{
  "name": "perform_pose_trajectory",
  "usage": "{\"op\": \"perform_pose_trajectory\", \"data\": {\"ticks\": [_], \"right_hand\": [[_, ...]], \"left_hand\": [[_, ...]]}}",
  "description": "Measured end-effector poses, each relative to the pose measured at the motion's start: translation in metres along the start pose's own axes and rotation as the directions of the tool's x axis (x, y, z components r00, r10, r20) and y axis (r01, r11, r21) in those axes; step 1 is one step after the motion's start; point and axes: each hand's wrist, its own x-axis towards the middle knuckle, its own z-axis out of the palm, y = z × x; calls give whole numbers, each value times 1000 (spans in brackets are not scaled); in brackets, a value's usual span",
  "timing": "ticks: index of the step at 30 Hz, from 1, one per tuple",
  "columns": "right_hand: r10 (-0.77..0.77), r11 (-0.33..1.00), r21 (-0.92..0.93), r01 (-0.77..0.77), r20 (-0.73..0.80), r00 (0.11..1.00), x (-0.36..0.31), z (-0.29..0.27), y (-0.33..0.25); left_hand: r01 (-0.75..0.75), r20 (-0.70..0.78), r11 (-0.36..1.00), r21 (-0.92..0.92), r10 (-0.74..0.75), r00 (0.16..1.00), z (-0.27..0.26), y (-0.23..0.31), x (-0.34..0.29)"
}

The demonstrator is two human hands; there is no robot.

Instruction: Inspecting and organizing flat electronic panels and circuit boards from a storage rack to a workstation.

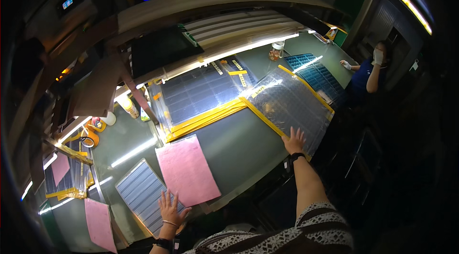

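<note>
My left hand [171, 210], fingers spread, lies over the lower right corner of a blue-grey striped panel [143, 184]. Beside that panel is a pink sheet [185, 168], close to my fingertips. At the near edge of a clear-covered dark sheet [301, 106] with yellow tape borders, my right hand [293, 141] rests with its fingers stretched apart. Further back, a stack of gridded dark panels [201, 94] with yellow taped edges lies under clear film. The undersides of both hands are hidden.
A teal gridded panel [311, 67] lies toward the far right, near a co-worker in white gloves [377, 56]. A jar [276, 50] stands at the back. Tape rolls [88, 137] and bottles sit at left under a shelf [215, 8]. Another pink sheet [100, 225] hangs over the left edge.
</note>
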Motion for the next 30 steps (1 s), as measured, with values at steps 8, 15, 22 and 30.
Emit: {"op": "perform_pose_trajectory", "data": {"ticks": [8,15,22,30], "right_hand": [[-387,921,34,387,-14,922,-73,49,3],[-185,921,219,321,-479,858,-81,22,65],[144,-369,680,-634,715,684,-58,67,174],[22,-79,852,-518,521,853,-56,81,127]], "left_hand": [[-40,89,999,25,38,995,44,53,58],[-56,108,993,101,45,993,45,74,65],[216,-267,975,-57,-223,938,45,40,76],[730,123,681,-62,-721,682,26,44,112]]}}
